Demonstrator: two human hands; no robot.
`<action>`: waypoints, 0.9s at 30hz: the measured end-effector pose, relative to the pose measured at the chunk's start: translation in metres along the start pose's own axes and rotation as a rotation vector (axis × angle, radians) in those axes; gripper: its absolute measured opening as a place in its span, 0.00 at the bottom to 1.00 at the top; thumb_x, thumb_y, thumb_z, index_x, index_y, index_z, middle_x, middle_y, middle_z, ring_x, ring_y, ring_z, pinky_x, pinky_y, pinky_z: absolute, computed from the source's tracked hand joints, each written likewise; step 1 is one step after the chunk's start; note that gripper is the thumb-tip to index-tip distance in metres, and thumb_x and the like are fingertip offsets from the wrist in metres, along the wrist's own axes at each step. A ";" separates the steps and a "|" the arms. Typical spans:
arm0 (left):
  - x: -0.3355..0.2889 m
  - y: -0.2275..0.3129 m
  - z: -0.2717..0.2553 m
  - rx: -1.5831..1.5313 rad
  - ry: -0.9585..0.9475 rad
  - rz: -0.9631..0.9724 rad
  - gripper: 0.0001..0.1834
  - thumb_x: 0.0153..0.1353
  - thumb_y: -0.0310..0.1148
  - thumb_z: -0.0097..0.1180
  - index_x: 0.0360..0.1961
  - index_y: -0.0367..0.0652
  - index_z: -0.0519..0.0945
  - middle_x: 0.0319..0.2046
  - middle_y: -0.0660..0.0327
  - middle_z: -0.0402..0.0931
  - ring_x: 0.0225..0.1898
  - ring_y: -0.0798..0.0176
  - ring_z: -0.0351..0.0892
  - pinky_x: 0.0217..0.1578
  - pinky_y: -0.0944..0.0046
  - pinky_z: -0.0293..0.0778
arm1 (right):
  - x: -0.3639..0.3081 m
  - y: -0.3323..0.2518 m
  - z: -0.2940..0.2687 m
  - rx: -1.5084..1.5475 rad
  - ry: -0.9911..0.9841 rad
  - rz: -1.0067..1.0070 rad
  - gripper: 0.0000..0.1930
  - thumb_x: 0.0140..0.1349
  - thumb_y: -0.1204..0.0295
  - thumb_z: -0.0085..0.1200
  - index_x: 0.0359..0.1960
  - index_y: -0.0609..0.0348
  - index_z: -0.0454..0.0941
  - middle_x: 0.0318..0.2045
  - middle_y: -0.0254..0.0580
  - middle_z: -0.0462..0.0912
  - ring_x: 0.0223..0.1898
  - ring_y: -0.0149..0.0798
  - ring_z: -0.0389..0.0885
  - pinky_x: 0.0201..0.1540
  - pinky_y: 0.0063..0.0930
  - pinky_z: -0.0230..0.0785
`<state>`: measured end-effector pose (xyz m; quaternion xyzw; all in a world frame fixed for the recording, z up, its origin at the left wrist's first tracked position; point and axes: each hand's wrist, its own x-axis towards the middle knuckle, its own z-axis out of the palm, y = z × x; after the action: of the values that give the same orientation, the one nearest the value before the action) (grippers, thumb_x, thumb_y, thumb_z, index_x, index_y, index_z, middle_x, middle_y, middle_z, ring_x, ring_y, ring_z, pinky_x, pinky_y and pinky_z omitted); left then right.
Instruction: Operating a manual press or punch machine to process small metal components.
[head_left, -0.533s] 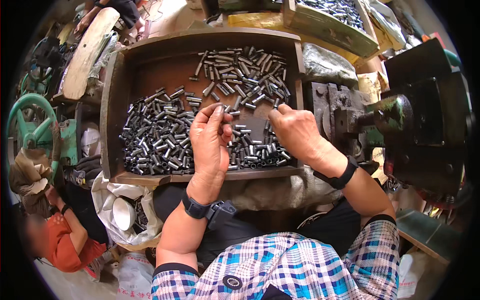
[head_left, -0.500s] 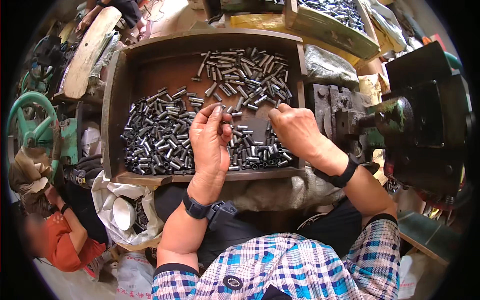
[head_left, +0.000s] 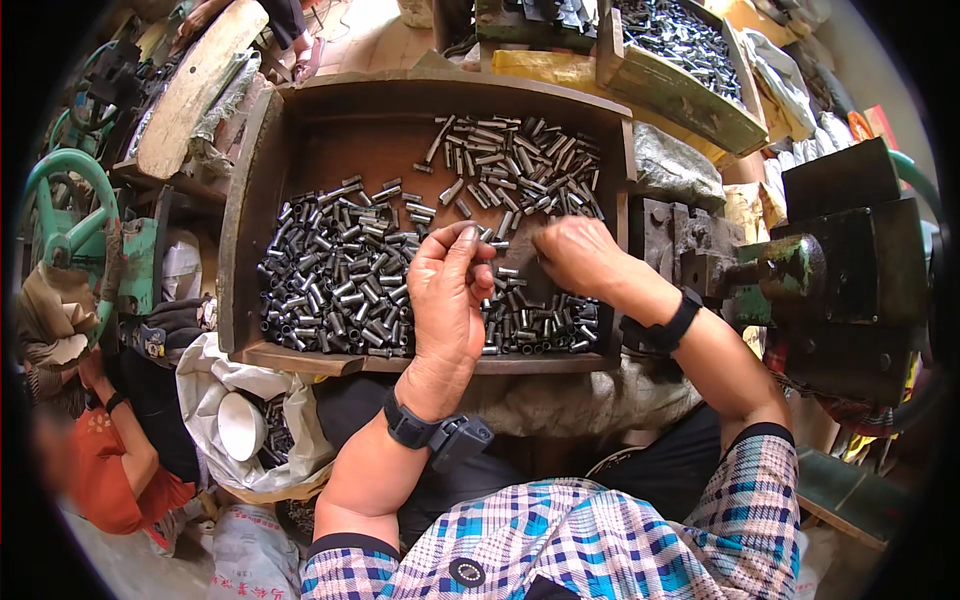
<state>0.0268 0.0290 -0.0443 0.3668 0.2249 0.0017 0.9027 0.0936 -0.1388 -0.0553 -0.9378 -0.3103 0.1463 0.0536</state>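
Both curled narrow, the left hand (head_left: 447, 290) and right hand (head_left: 580, 258) hover over short metal tubes (head_left: 335, 275) heaped inside a wooden tray (head_left: 246, 220), whose raised walls presumably keep them from rolling out, though whether the fingers hold any I cannot tell.

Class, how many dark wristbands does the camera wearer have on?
2: the left-wrist band, bearing a boxy device, and the right-wrist band. The plaid sleeves could hide more.
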 end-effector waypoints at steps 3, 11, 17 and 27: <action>0.001 0.002 0.000 -0.001 0.018 0.045 0.05 0.61 0.29 0.54 0.37 0.43 0.74 0.24 0.64 0.76 0.18 0.77 0.71 0.16 0.80 0.66 | -0.010 0.001 -0.010 0.081 0.038 -0.085 0.07 0.46 0.73 0.55 0.27 0.62 0.76 0.25 0.52 0.79 0.32 0.53 0.80 0.34 0.42 0.73; 0.005 0.006 -0.001 0.000 0.058 0.070 0.05 0.61 0.28 0.53 0.38 0.43 0.73 0.24 0.64 0.76 0.18 0.77 0.71 0.16 0.79 0.66 | 0.026 -0.016 -0.008 -0.142 0.175 -0.246 0.06 0.50 0.76 0.51 0.31 0.61 0.75 0.29 0.49 0.78 0.30 0.46 0.82 0.28 0.36 0.75; 0.001 0.000 0.001 0.021 0.000 0.017 0.05 0.61 0.28 0.54 0.38 0.43 0.74 0.24 0.63 0.76 0.18 0.76 0.71 0.17 0.80 0.67 | 0.012 -0.008 -0.005 0.070 0.320 -0.198 0.06 0.53 0.73 0.52 0.28 0.64 0.75 0.27 0.54 0.78 0.31 0.49 0.81 0.28 0.37 0.73; -0.016 -0.033 0.014 0.310 -0.293 -0.181 0.08 0.62 0.29 0.53 0.41 0.39 0.74 0.25 0.62 0.77 0.17 0.78 0.71 0.18 0.80 0.68 | -0.087 -0.005 -0.015 1.401 0.132 0.342 0.10 0.57 0.73 0.56 0.39 0.65 0.75 0.25 0.29 0.76 0.26 0.18 0.69 0.27 0.14 0.62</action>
<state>0.0130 -0.0070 -0.0509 0.4759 0.1210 -0.1672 0.8550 0.0289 -0.1874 -0.0188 -0.7254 0.0112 0.2600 0.6372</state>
